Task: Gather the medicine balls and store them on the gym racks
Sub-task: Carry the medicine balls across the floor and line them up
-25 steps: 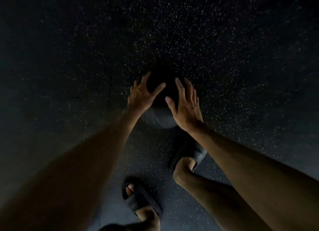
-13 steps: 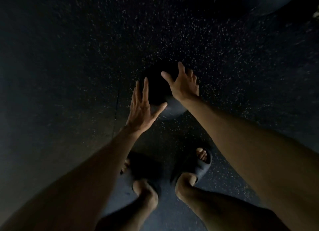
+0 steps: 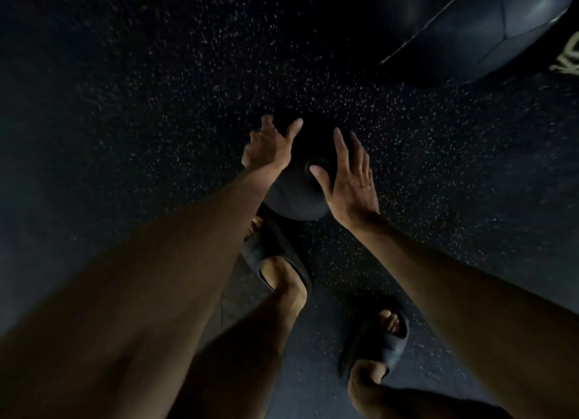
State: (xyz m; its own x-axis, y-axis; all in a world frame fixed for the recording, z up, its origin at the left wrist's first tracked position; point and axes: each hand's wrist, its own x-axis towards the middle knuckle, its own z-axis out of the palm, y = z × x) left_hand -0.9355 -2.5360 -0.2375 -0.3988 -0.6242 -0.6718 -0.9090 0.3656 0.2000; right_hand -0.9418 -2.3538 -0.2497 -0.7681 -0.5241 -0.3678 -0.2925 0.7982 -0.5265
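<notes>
Speckled black floor (image 3: 125, 136) fills the view. A large ball (image 3: 501, 33) looms at the upper right, well apart from the action. In the middle, a smaller medicine ball (image 3: 297, 196) lies on the floor just ahead of the front sandal (image 3: 272, 249), with the rear sandal (image 3: 382, 340) planted behind. The left hand (image 3: 269, 146) and right hand (image 3: 347, 180) flank that ball, both open with fingers spread and nothing gripped yet. Best play, I'd say: get the palms low on opposite sides, squeeze evenly, and lift with the legs. The count: two balls, two hands, two sandals.
</notes>
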